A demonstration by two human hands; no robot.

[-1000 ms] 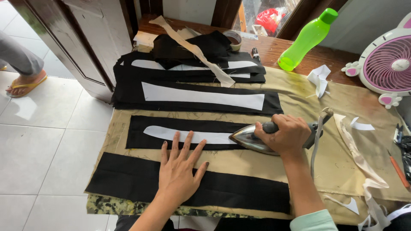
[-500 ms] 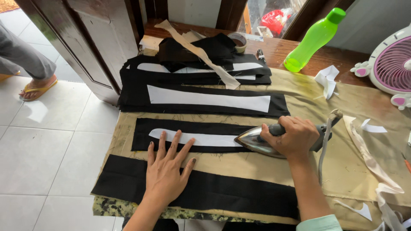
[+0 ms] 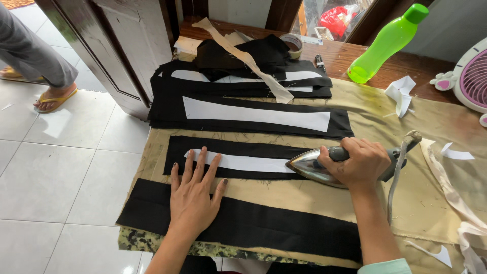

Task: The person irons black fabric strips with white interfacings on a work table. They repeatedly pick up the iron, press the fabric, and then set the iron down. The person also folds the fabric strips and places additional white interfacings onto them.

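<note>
Left hand (image 3: 195, 195) slid leftward, flat, fingers spread on black fabric strip (image 3: 228, 157); right hand (image 3: 360, 162) gripping shiny iron (image 3: 312, 166).

Wooden surface (image 3: 385, 63) carried tan cloth cover (image 3: 416, 198) over most of top. On cover: black fabric strips (image 3: 264, 223) along near edge, white-lined strips (image 3: 253, 115) toward far edge, iron (image 3: 324, 165) mid-surface. Green bottle (image 3: 385, 43) and tape roll (image 3: 294, 44) stood on bare wood at far edge; white scraps (image 3: 401, 94) lay toward right edge.
</note>
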